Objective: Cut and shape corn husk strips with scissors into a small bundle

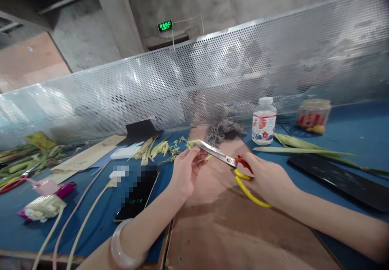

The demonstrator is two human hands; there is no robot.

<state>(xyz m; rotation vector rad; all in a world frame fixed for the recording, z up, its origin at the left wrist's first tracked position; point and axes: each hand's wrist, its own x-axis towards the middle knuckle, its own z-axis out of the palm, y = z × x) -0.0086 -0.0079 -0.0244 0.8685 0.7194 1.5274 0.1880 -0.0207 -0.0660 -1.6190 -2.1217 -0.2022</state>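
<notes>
Over the brown board [212, 229], my left hand [187, 171] pinches a small piece of pale green plant [192, 143] between its fingers. My right hand [263, 173] grips scissors [226, 158] with red and yellow handles, their metal blades pointing left at the plant piece. The blades lie close to my left fingertips; whether they touch the plant I cannot tell. Just beyond my hands sits a tangle of grey yarn [223, 131]. Trimmed-looking leaf bits [161, 147] lie to the left of my left hand.
A white-capped bottle [264, 122], a jar [314, 114], long green leaves [304, 150] and a black case [337, 179] are at right. Left are a phone [138, 197], charger cables [82, 225], another pair of scissors [15, 184] and plant stalks [21, 160]. A perforated metal screen [152, 88] stands behind.
</notes>
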